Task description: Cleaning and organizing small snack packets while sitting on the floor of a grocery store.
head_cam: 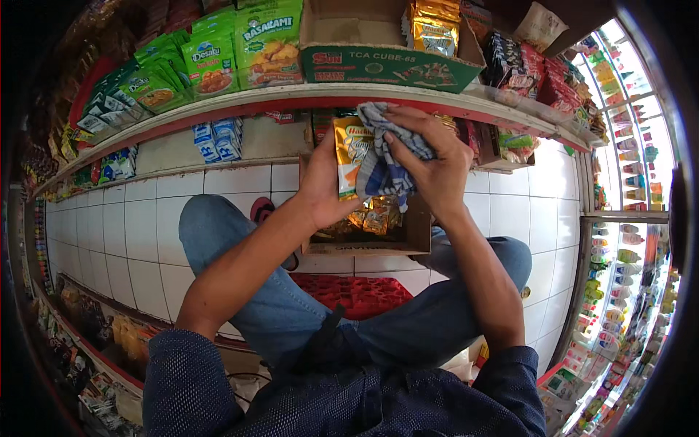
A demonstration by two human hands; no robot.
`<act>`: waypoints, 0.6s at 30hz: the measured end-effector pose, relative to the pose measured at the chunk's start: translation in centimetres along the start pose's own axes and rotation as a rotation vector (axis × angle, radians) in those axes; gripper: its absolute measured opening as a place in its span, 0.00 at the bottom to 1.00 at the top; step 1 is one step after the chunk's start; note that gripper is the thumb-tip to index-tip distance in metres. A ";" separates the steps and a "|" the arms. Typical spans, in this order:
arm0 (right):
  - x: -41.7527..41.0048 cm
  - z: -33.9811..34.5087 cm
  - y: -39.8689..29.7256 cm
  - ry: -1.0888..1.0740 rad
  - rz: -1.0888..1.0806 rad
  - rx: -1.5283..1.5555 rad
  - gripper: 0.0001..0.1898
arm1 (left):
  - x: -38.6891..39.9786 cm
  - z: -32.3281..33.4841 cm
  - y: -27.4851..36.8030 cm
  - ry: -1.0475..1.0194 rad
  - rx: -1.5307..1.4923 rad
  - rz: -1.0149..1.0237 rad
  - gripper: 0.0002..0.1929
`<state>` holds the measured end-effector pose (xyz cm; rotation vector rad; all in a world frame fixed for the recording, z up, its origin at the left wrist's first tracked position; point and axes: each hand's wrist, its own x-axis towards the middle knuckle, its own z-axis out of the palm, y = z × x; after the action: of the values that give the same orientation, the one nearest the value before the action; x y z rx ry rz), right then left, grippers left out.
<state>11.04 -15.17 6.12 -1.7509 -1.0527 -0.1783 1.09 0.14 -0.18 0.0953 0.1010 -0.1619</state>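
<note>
My left hand [323,185] grips a gold and white foil packet [348,158] by its left side, with its printed front facing me. Bunched in my right hand [437,158] is a blue and grey checked cloth [389,164], pressed against the packet's right part and hiding it. Below both hands, an open cardboard box [363,248] stands on the floor between my legs. Several gold packets [375,217] lie inside it, partly covered by my left hand and the cloth.
A shelf edge [262,101] runs just beyond my hands. On it stand green seasoning packets [210,63] and a green cardboard carton [387,68] with gold packets [435,33]. Blue and white sachets [218,139] sit on the lower shelf. A red plastic stool [349,295] shows between my thighs.
</note>
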 end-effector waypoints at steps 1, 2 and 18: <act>-0.1 0.1 0.0 -0.018 0.004 -0.011 0.15 | -0.2 0.7 0.1 -0.007 0.002 0.004 0.31; -0.1 0.2 0.1 -0.026 0.014 -0.009 0.15 | -0.3 1.4 0.2 0.051 0.041 0.026 0.33; -1.3 1.8 0.2 -0.250 -0.260 -0.111 0.28 | -0.3 2.7 -1.2 0.404 0.390 0.096 0.28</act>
<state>9.77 -14.46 4.42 -1.7624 -1.4780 -0.1856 0.89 -1.24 2.42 0.5215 0.4669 -0.0631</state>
